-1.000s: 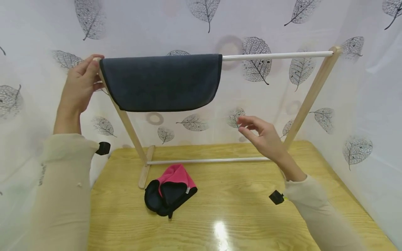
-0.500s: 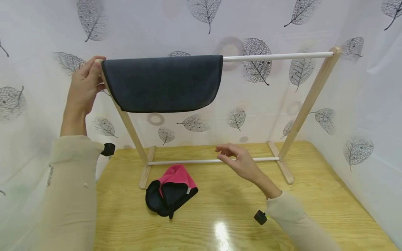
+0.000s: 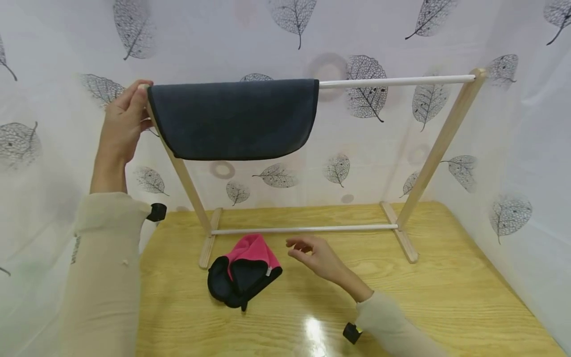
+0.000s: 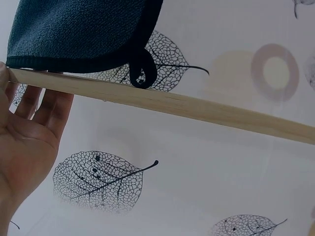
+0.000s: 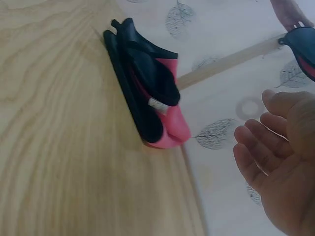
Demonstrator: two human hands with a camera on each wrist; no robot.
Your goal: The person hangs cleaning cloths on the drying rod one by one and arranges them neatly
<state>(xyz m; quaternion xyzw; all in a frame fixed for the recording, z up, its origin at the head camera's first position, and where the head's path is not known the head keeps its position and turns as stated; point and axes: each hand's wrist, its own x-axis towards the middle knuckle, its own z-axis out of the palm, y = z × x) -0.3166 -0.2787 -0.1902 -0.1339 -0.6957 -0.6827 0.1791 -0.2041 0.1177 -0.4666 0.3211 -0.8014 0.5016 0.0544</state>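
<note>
A dark blue-grey towel (image 3: 234, 121) with black edging hangs folded over the left part of the rack's white top rod (image 3: 392, 81). My left hand (image 3: 122, 124) grips the top of the rack's left wooden post (image 3: 189, 191), beside the towel's edge. In the left wrist view, the fingers (image 4: 58, 110) pass behind that post, and a small loop hangs from the towel's corner. On the table lies a second, crumpled towel (image 3: 254, 250), pink on one side and dark on the other, with a white tag. Just right of it, my right hand (image 3: 318, 260) hovers with loosely bent fingers, holding nothing.
The rack's right post (image 3: 439, 148) stands on a wooden foot (image 3: 401, 235), and a white lower rod (image 3: 308, 229) joins both sides. Wood-grain table (image 3: 446, 297) lies below. A white leaf-print curtain (image 3: 401, 39) surrounds the back and sides.
My right hand has come down and to the left, from in front of the right post to beside the crumpled towel. My left hand keeps its grip on the post.
</note>
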